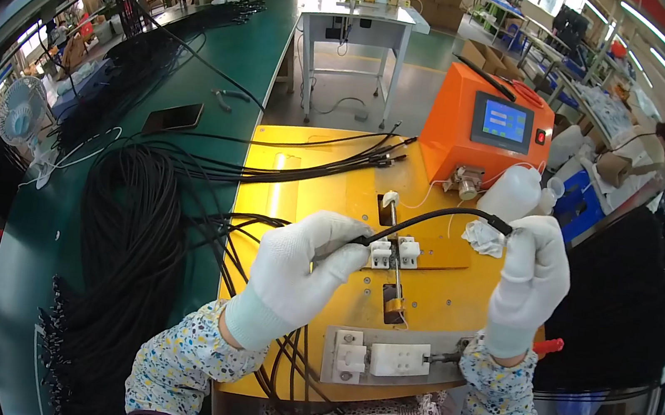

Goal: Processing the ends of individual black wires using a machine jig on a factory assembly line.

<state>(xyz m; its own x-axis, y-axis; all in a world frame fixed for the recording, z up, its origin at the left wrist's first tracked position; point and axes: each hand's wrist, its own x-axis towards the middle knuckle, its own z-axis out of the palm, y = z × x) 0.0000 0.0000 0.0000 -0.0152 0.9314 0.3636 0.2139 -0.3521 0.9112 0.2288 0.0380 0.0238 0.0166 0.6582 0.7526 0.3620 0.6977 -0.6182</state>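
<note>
Reaching past a metal plate [399,336] on the near edge of the yellow surface [438,301], clasping a black cable [435,214] in the closed left hand [309,259], pinching it farther along in the curled right hand [527,275], arching it in mid-air toward the right edge, before the orange machine [454,114] at the far right corner.

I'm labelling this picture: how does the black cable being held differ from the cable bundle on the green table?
The black cable is held up over the yellow plate; the cable bundle lies on the green table. The black cable is one strand; the cable bundle gathers many. The black cable arches gently; the cable bundle bends round at its far end. Both are black.
</note>
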